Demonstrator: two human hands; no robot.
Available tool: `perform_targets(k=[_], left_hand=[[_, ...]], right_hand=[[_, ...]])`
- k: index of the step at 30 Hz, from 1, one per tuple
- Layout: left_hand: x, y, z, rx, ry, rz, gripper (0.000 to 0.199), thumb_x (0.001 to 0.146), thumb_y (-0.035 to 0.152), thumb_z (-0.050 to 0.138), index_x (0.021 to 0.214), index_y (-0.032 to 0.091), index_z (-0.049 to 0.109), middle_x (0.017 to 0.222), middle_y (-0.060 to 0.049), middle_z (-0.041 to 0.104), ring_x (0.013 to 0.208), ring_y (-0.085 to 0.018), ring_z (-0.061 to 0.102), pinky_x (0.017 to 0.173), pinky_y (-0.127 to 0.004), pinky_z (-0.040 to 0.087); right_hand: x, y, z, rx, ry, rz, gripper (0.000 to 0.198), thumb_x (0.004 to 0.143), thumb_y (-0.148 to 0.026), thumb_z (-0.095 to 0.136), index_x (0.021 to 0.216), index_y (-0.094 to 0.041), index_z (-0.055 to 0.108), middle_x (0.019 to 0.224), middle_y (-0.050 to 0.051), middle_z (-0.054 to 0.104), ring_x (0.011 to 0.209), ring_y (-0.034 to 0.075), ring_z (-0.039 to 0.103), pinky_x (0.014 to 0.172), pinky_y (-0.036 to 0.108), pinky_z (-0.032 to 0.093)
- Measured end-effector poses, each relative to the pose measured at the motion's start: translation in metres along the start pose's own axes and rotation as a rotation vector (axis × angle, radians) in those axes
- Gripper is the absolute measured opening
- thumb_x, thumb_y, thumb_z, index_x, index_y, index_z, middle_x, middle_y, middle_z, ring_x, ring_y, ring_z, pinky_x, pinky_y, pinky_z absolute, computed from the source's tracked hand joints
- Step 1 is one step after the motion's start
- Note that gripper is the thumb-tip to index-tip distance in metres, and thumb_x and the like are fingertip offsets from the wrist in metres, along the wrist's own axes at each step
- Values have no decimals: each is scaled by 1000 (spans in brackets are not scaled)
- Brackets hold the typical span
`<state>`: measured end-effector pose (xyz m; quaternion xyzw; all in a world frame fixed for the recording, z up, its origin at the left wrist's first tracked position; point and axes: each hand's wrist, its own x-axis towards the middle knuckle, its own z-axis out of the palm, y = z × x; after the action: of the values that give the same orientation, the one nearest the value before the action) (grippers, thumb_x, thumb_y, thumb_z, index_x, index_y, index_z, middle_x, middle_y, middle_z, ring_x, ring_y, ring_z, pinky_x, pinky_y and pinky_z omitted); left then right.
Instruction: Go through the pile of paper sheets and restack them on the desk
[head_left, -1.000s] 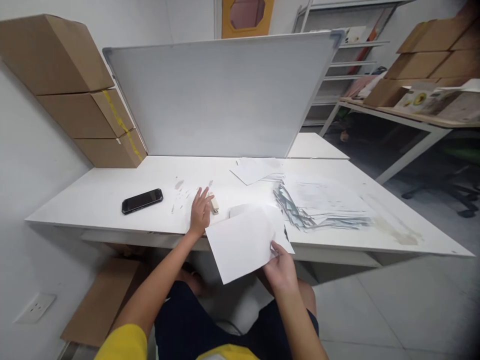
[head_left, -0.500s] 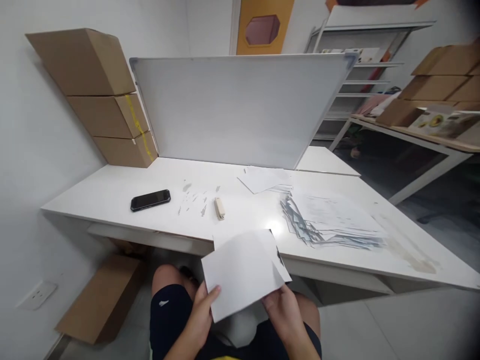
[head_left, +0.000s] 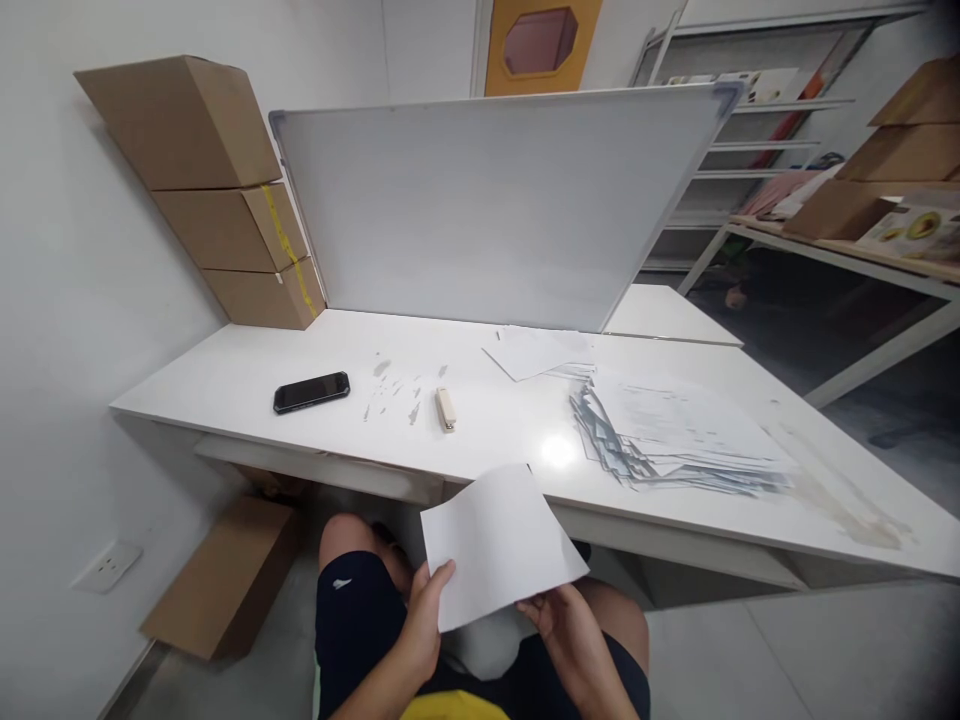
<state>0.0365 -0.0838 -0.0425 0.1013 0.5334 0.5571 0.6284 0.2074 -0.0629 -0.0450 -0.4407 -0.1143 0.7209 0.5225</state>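
White paper sheets (head_left: 501, 545) are held above my lap, just off the desk's front edge, and their far end bends slightly. My left hand (head_left: 426, 620) pinches the left edge, thumb on top and fingers hidden beneath. At the lower right edge, my right hand (head_left: 562, 630) grips the paper from below with its fingers curled under. How many sheets are in the hold I cannot tell. Beyond the paper, a small cream stapler (head_left: 445, 409) lies on the white desk (head_left: 405, 450).
A black phone (head_left: 312, 392) rests at the desk's left. To the right lies a messy paper stack (head_left: 682, 435), with more loose sheets (head_left: 536, 352) behind it. A whiteboard (head_left: 487, 210) stands along the back beside stacked cardboard boxes (head_left: 225, 220). Another box (head_left: 217, 580) sits on the floor.
The sheets, fanned apart half a second ago with a dark-marked one showing at the right, now lie more closely together. My right hand has shifted slightly along the lower edge. The view has turned slightly.
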Motion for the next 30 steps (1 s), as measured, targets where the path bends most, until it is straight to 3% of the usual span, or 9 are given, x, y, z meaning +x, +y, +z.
perform_targets(k=[4, 8, 13, 16, 20, 25, 30], left_hand=[[-2, 7, 2, -37, 1, 25, 54, 55, 45, 84, 97, 16, 69, 100, -10, 74, 103, -31, 66, 87, -38, 52], [1, 18, -3, 28, -47, 52, 57, 55, 47, 85, 97, 13, 68, 98, -12, 74, 98, -31, 68, 85, -37, 54], [1, 28, -11, 108, -88, -71, 56, 59, 45, 84, 102, 13, 66, 101, -13, 73, 97, -30, 68, 86, -37, 53], [4, 37, -11, 150, -123, -85, 50, 67, 45, 79, 104, 13, 66, 100, -13, 74, 97, -29, 68, 89, -39, 52], [11, 57, -8, 206, -91, 3, 47, 68, 49, 77, 95, 12, 68, 95, -14, 74, 96, -30, 68, 89, -39, 51], [16, 76, -4, 222, -166, 205, 52, 64, 51, 78, 97, 13, 67, 98, -12, 73, 96, -29, 67, 85, -36, 51], [35, 99, 5, 214, -45, 363, 50, 67, 39, 75, 109, 16, 61, 93, -9, 73, 86, -25, 69, 74, -32, 53]], right_hand=[[3, -8, -10, -55, -113, 6, 36, 65, -39, 76, 95, -22, 69, 87, 3, 72, 78, 22, 66, 61, 33, 56], [12, -27, -19, -107, 0, -127, 45, 72, -56, 66, 106, -26, 68, 103, 2, 72, 91, 24, 66, 68, 33, 55], [13, -48, -12, -319, 107, -134, 45, 61, -48, 80, 97, -23, 70, 71, 0, 71, 64, 21, 63, 54, 28, 50], [12, -59, 0, -451, 26, -130, 46, 60, -49, 79, 95, -22, 70, 63, -1, 67, 57, 20, 60, 57, 30, 50], [17, -73, 18, -566, -98, -183, 46, 56, -47, 80, 92, -21, 68, 77, 4, 71, 67, 23, 63, 61, 31, 49], [31, -82, 33, -721, -58, -317, 38, 66, -51, 68, 85, -20, 62, 67, 3, 64, 63, 21, 59, 57, 29, 44], [55, -102, 61, -1220, 36, -539, 35, 78, -50, 49, 59, -22, 45, 53, -1, 47, 57, 16, 48, 48, 25, 33]])
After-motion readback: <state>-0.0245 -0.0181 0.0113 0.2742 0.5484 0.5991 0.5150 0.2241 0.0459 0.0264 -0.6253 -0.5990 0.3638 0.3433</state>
